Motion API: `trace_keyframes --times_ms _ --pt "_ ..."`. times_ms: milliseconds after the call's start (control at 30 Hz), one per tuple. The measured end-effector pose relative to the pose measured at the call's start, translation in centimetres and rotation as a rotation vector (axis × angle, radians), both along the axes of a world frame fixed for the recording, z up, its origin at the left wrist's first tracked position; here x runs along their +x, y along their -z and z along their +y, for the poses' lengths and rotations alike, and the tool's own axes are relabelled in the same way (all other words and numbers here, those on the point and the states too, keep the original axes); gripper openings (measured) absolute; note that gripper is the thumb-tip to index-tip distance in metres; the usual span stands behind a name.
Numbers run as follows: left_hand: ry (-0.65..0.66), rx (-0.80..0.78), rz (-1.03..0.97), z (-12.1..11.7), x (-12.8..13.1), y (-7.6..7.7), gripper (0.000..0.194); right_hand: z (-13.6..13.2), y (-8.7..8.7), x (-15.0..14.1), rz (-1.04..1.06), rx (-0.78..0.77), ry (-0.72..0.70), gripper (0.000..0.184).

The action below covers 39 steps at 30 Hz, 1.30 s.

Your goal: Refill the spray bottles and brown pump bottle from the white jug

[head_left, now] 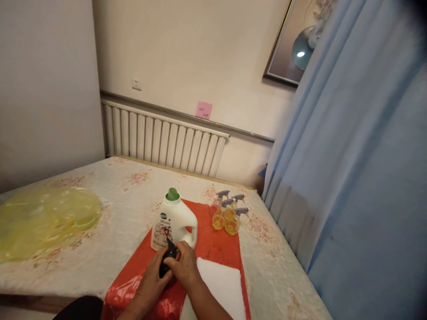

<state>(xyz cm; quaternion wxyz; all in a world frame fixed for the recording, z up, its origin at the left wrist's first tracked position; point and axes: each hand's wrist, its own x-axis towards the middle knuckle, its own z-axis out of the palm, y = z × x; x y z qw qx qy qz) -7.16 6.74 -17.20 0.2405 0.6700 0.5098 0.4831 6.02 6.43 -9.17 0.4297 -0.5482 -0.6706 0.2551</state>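
A small black bottle with a pointed top (pixel 164 268) is between my two hands, low in the head view. My left hand (pixel 155 272) wraps round its body from the left. From the right, my right hand (pixel 185 265) grips it near the top, fingers closed. Parts of the bottle are hidden by my fingers. Just beyond stands a white jug with a handle (pixel 178 218), a green piece (pixel 172 194) in its mouth and a picture label on its front. Under these lies a red plastic sheet (pixel 216 244). A folded white cloth (pixel 222 284) rests right of my right hand.
Several spray bottles (pixel 231 222) with grey triggers and orange or pink contents stand at the sheet's far right. A translucent yellow plastic bag (pixel 50 218) spreads over the left of the flowered cover (pixel 126 213). A blue curtain (pixel 347 146) hangs along the right side; a radiator (pixel 167 140) stands behind.
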Motion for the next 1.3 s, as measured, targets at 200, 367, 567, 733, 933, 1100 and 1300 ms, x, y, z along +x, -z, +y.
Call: trace_keyframes --times_ms 200,367,567,733,933,1100,1300 --pt "0.002 -0.015 -0.003 -0.1 0.1 -0.4 0.056 -0.2 -1.3 1.0 -0.026 0.003 -0.148 0.032" --pt "-0.005 -0.026 -0.014 0.0 0.0 -0.3 0.060 0.1 -1.3 1.3 -0.039 0.007 -0.191 0.026" --pt "0.020 -0.030 -0.028 0.0 0.1 -0.5 0.057 0.3 -0.6 1.0 -0.048 0.000 -0.143 0.025" --pt "0.016 -0.025 -0.040 -0.1 0.2 -0.4 0.057 0.4 -0.2 0.9 -0.064 0.003 -0.115 0.021" --pt "0.030 -0.019 -0.019 0.0 0.1 -0.1 0.056 0.3 -0.1 0.8 -0.069 0.007 -0.094 0.018" --pt "0.043 -0.016 -0.042 -0.1 0.2 -0.6 0.055 0.0 -0.1 0.6 -0.059 0.008 -0.063 0.021" --pt "0.026 -0.016 -0.016 -0.5 0.3 -1.1 0.052 0.1 0.0 0.5 -0.058 0.004 -0.035 0.023"
